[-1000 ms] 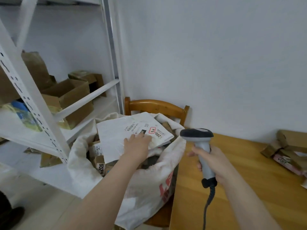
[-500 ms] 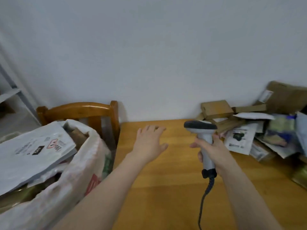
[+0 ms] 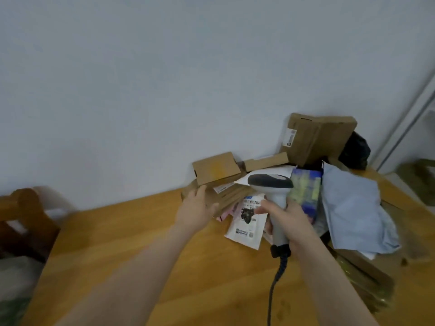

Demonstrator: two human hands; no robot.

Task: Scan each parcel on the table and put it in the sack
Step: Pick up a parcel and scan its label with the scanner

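Head view, left hand (image 3: 196,209) spread by blurred parcels (image 3: 244,228), right hand (image 3: 288,218) gripping scanner (image 3: 270,182), sack (image 3: 14,285) cut off

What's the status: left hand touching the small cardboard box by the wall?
Cannot tell. Head view: fingertips of the left hand sit at the lower corner of the small cardboard box, but blur hides contact or gap.

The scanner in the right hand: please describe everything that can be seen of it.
The scanner is a handheld, pistol-shaped one that looks like plastic: light grey handle, wide head with a dark grey top. It stands upright above the table, in front of the pile of parcels. The right hand grips its handle, fingers curled round it. A dark cable leaves the black base of the handle and runs down out of view.
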